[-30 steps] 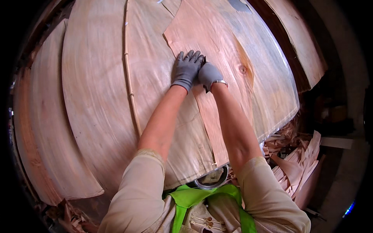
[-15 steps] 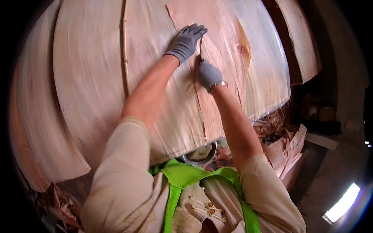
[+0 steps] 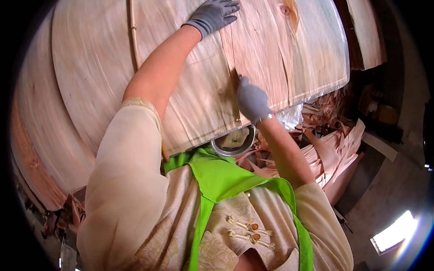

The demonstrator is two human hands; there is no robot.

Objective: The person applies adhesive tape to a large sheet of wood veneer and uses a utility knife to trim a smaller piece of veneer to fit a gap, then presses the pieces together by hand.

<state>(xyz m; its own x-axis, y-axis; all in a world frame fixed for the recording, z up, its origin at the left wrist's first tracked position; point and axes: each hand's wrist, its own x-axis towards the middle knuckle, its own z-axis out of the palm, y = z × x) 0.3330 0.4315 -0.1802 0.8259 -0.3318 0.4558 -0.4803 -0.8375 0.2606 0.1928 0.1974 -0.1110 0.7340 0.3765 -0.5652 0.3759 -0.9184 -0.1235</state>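
Note:
Wide pale wood veneer sheets (image 3: 190, 90) lie spread in front of me. My left hand (image 3: 213, 17), in a grey work glove, rests on the veneer at the far side with its fingers stretched out. My right hand (image 3: 252, 100), also gloved, is closed around a small knife (image 3: 238, 74). Most of the knife is hidden in the fist; a short dark tip points away from me at the veneer. A pinkish veneer strip (image 3: 264, 54) with a long edge runs beside the blade. From the tip, a thin line leads up toward my left hand.
A thin bamboo stick (image 3: 133, 29) lies on the veneer at left. Below the near edge is a round metal-rimmed bowl (image 3: 226, 152) with something pale inside. Torn veneer scraps (image 3: 337, 144) are heaped at right. More sheets (image 3: 43, 117) stand at far left.
My right hand has drawn the knife toward me, near the veneer's front edge. My left hand stays flat on the sheet, now farther from the knife. The view has tilted nearer my body.

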